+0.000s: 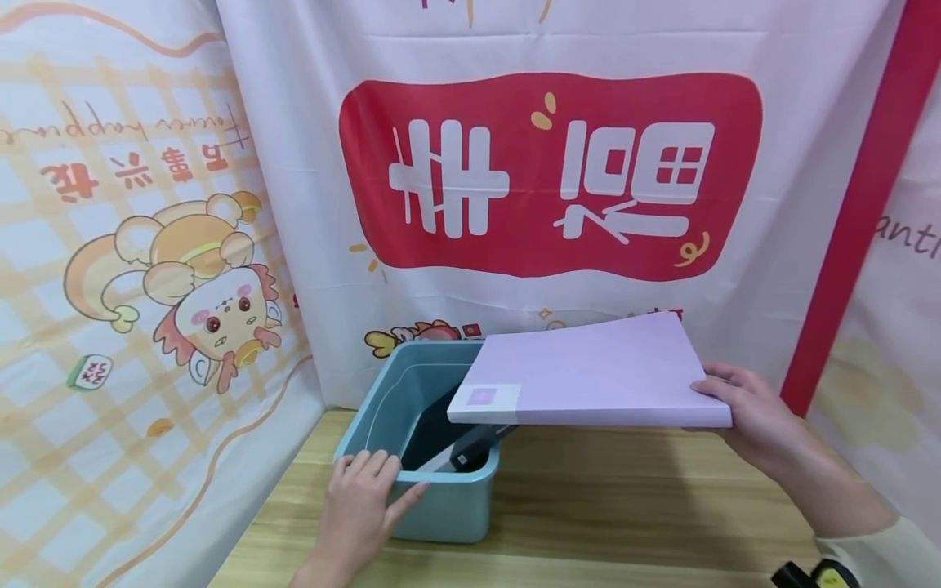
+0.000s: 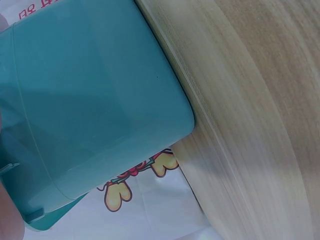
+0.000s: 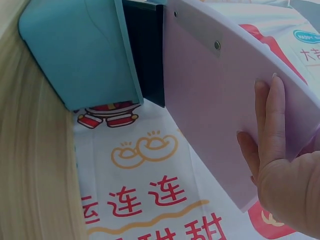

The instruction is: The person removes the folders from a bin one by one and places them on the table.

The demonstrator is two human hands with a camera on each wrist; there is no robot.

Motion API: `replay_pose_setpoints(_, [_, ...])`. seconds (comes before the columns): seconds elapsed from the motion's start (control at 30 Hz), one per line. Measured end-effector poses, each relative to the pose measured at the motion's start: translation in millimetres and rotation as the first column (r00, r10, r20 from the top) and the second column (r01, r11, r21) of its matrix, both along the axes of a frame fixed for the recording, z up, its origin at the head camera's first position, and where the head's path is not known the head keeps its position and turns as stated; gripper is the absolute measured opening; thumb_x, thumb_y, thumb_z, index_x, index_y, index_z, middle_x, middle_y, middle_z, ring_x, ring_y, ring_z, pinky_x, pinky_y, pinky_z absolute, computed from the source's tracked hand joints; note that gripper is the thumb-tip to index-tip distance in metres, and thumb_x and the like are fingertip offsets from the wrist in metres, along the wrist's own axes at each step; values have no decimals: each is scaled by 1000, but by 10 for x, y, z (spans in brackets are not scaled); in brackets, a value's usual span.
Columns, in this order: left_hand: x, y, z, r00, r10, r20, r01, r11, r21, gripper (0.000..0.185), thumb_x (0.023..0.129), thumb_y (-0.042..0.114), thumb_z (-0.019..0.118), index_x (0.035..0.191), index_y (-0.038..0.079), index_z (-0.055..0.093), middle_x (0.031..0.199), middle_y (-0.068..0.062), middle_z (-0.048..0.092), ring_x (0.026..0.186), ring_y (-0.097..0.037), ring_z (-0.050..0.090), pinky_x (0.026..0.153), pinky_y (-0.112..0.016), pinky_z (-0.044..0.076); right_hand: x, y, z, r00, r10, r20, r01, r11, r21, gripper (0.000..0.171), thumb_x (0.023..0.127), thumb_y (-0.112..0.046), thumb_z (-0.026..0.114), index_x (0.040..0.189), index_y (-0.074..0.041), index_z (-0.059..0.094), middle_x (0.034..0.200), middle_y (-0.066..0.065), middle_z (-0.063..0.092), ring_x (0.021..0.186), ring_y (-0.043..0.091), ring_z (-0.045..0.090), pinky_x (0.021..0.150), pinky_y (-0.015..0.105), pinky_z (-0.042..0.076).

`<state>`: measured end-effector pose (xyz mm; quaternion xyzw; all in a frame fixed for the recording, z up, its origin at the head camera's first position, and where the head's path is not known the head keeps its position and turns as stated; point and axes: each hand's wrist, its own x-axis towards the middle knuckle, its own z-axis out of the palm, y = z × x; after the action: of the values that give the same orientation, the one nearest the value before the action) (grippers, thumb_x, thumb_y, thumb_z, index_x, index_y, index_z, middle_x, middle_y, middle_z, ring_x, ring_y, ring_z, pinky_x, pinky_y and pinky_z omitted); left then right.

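— Since it stays flat when held by one end, is the purple folder point(image 1: 595, 371) stiff?

— It looks stiff, light and smooth, so probably slippery; its short edge seems the best hold. The right hand point(image 1: 750, 416) pinches that edge, fingers point(image 3: 270, 125) straight and together underneath. Its far end hangs over the teal bin point(image 1: 422, 490) near the table's point(image 1: 625, 506) back-left corner.

— The left hand point(image 1: 360, 510)?

— Fingers loosely spread over the bin's near rim.

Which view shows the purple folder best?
The head view: the whole purple folder shows, held by the right hand with its end over the teal bin. The right wrist view shows only its underside and the fingers. The left wrist view misses it.
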<state>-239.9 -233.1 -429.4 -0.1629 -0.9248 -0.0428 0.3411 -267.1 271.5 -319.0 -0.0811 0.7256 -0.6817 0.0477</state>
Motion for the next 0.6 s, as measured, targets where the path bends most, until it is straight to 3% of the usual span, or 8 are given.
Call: replay_pose_setpoints(0.6, [13,-1,21,1000,3,9,-3,1000,0,43,93,65,63,81,25,58,76,13,47,74,-10,43,82,-45,48,13,136,24,1000,-20,-13,20,1000,-17,69,111,-21,43,158,10,3,155,31,20,96,12,68,80,35,60])
